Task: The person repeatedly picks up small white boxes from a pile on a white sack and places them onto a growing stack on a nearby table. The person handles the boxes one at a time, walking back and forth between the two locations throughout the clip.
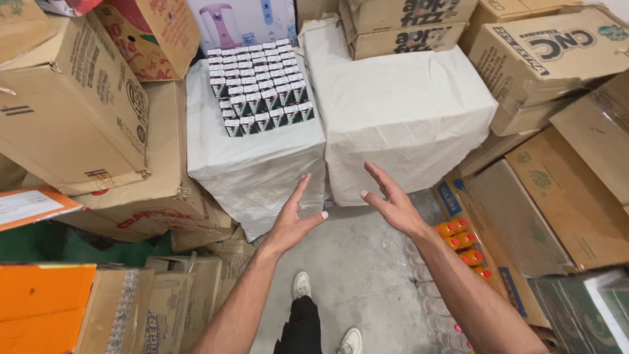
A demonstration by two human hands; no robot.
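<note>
My left hand [293, 219] and my right hand [389, 200] are held out in front of me, palms facing each other, fingers spread, holding nothing. They hover in front of two bundles wrapped in white cloth. The left white bundle [252, 164] carries several rows of small dark-and-white cartons [260, 87] on its top. The right white bundle [403, 111] is bare on top. Neither hand touches a bundle; both are just short of the gap between them.
Stacked cardboard boxes [78, 111] crowd the left side and more cardboard boxes [557, 59] pile up at the right. Shrink-wrapped orange bottles [462, 242] lie by my right forearm. My white shoes [301, 285] stand on a narrow strip of grey concrete floor [367, 262].
</note>
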